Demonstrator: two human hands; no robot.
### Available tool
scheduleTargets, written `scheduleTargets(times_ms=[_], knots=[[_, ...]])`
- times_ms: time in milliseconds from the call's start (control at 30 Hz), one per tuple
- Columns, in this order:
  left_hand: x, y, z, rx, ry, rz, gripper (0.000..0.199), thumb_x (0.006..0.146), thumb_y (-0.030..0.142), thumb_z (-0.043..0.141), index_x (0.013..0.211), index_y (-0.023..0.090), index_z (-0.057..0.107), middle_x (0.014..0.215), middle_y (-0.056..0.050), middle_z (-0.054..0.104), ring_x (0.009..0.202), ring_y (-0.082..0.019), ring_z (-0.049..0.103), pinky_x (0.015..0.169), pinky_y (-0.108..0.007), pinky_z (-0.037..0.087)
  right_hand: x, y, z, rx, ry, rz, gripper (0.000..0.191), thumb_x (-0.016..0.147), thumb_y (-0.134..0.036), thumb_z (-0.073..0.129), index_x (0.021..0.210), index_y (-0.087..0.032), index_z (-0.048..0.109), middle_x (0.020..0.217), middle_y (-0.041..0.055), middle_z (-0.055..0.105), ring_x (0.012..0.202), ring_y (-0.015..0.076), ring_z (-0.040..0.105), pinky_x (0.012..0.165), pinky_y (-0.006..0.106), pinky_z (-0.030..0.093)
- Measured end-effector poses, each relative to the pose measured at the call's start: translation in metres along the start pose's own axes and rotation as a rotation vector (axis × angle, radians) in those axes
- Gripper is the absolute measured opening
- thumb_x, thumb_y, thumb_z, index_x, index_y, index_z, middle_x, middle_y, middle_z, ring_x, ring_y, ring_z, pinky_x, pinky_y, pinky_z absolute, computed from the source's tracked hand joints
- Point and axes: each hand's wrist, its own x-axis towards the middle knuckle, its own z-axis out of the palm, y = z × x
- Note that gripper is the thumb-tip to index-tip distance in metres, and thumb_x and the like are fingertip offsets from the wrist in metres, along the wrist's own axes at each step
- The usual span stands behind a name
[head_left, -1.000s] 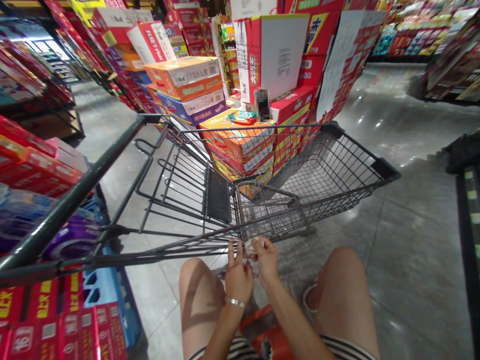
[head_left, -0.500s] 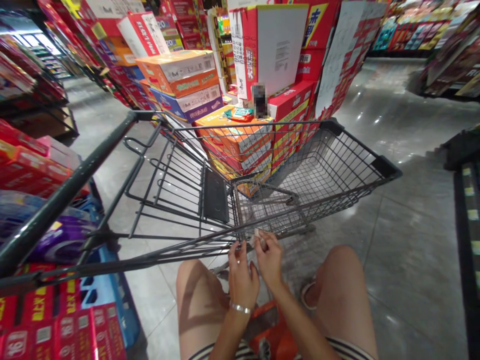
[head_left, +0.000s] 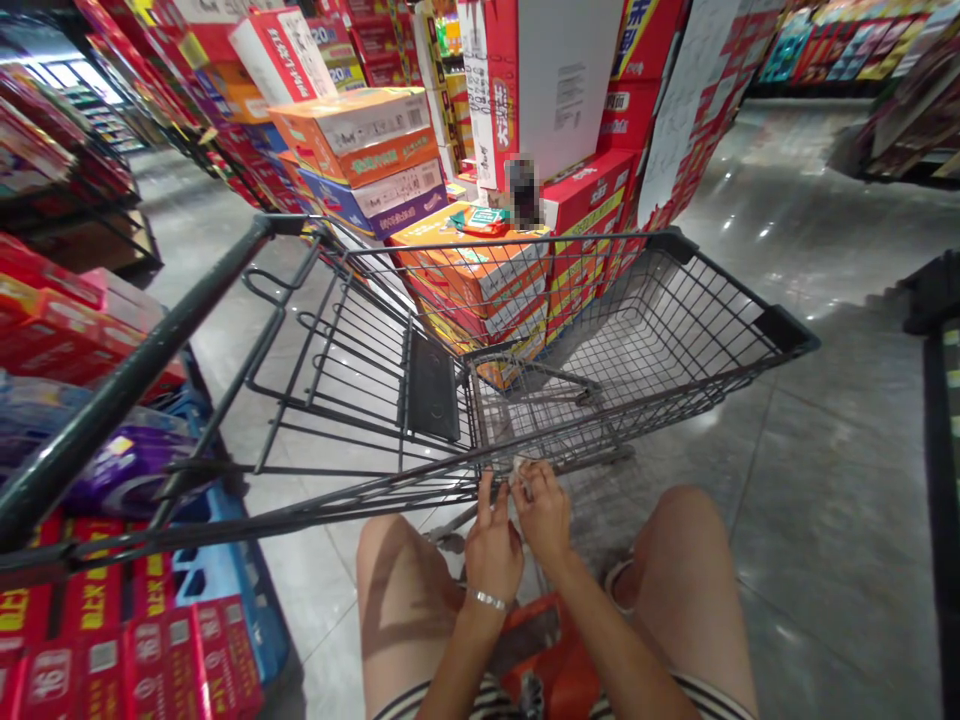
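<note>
A dark grey wire shopping cart (head_left: 622,405) stands crosswise in front of me, its handle (head_left: 135,370) at the left. My right hand (head_left: 543,512) is closed on a small white piece of cloth or tissue (head_left: 520,467) at the cart's lower near side, below the rim. Close beside it, my left hand (head_left: 495,552) has its fingers stretched up to the cart's wires, and it appears to hold nothing. Whether those fingertips touch the wire I cannot tell. A silvery band circles the left wrist.
Stacked orange and purple cartons (head_left: 360,150) and red boxes (head_left: 589,215) rise behind the cart. Red packs (head_left: 135,660) and a purple package (head_left: 131,465) lie at the left by a blue crate or pallet (head_left: 240,590). My knees flank my hands; something orange (head_left: 555,660) is beneath me.
Both hands have shifted slightly right, and the left fingers reach a little higher. The white piece stays in my right hand. The view has moved slightly; the cart looks otherwise the same.
</note>
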Motion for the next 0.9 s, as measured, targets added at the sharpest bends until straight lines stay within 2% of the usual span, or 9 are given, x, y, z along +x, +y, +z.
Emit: scheduleTargets(times_ms=[167, 267, 333, 433, 600, 733, 900], knots=[[-0.002, -0.004, 0.005, -0.061, 0.044, 0.022, 0.059, 0.081, 0.005, 0.039, 0.138, 0.018, 0.040, 0.153, -0.013, 0.026, 0.096, -0.016, 0.065, 0.085, -0.028, 0.052, -0.004, 0.008, 0.004, 0.018, 0.076, -0.086, 0.024, 0.090, -0.023, 0.044, 0.084, -0.018, 0.067, 0.087, 0.0091, 0.067, 0.072, 0.0151, 0.063, 0.061, 0.023, 0.049], [-0.003, -0.004, 0.005, -0.131, 0.062, 0.054, 0.061, 0.084, 0.007, 0.038, 0.143, 0.018, 0.030, 0.155, -0.012, 0.021, 0.102, -0.016, 0.063, 0.085, -0.027, 0.052, -0.009, 0.016, 0.001, 0.012, 0.064, -0.102, 0.024, 0.090, -0.021, 0.044, 0.087, -0.017, 0.067, 0.082, 0.0070, 0.066, 0.066, 0.0137, 0.062, 0.057, 0.022, 0.047], [-0.003, -0.003, 0.005, -0.153, 0.076, 0.059, 0.065, 0.085, 0.009, 0.038, 0.147, 0.022, 0.021, 0.156, -0.010, 0.018, 0.104, -0.016, 0.062, 0.083, -0.027, 0.053, -0.013, 0.020, -0.004, 0.016, 0.058, -0.080, 0.022, 0.089, -0.021, 0.044, 0.089, -0.017, 0.066, 0.080, 0.0060, 0.066, 0.064, 0.0135, 0.062, 0.056, 0.021, 0.046], [-0.001, 0.000, 0.003, -0.122, 0.071, 0.059, 0.073, 0.085, 0.009, 0.040, 0.149, 0.028, 0.010, 0.156, -0.009, 0.015, 0.097, -0.016, 0.064, 0.080, -0.029, 0.054, -0.015, 0.018, -0.013, 0.069, 0.109, -0.086, 0.020, 0.090, -0.021, 0.046, 0.088, -0.016, 0.065, 0.079, 0.0060, 0.067, 0.067, 0.0141, 0.063, 0.059, 0.022, 0.048], [0.001, 0.003, -0.001, -0.071, 0.070, 0.055, 0.075, 0.083, 0.009, 0.045, 0.149, 0.027, 0.013, 0.155, -0.010, 0.019, 0.101, -0.018, 0.064, 0.082, -0.030, 0.055, -0.002, 0.003, -0.017, 0.131, 0.146, -0.140, 0.017, 0.089, -0.021, 0.048, 0.089, -0.016, 0.065, 0.083, 0.0072, 0.068, 0.071, 0.0139, 0.065, 0.061, 0.021, 0.050], [0.003, 0.004, -0.001, 0.011, 0.075, 0.053, 0.069, 0.083, 0.010, 0.045, 0.147, 0.025, 0.023, 0.153, -0.012, 0.027, 0.103, -0.019, 0.063, 0.088, -0.031, 0.053, 0.004, 0.001, -0.004, 0.095, 0.127, -0.116, 0.023, 0.090, -0.024, 0.045, 0.089, -0.016, 0.066, 0.087, 0.0103, 0.068, 0.075, 0.0165, 0.066, 0.063, 0.024, 0.051], [0.006, 0.005, 0.001, 0.081, 0.092, 0.043, 0.064, 0.084, 0.011, 0.045, 0.145, 0.023, 0.030, 0.150, -0.012, 0.033, 0.112, -0.019, 0.059, 0.094, -0.029, 0.050, -0.005, 0.008, 0.012, 0.096, 0.115, -0.036, 0.027, 0.091, -0.030, 0.042, 0.086, -0.016, 0.064, 0.090, 0.0139, 0.068, 0.081, 0.0210, 0.066, 0.067, 0.029, 0.052]])
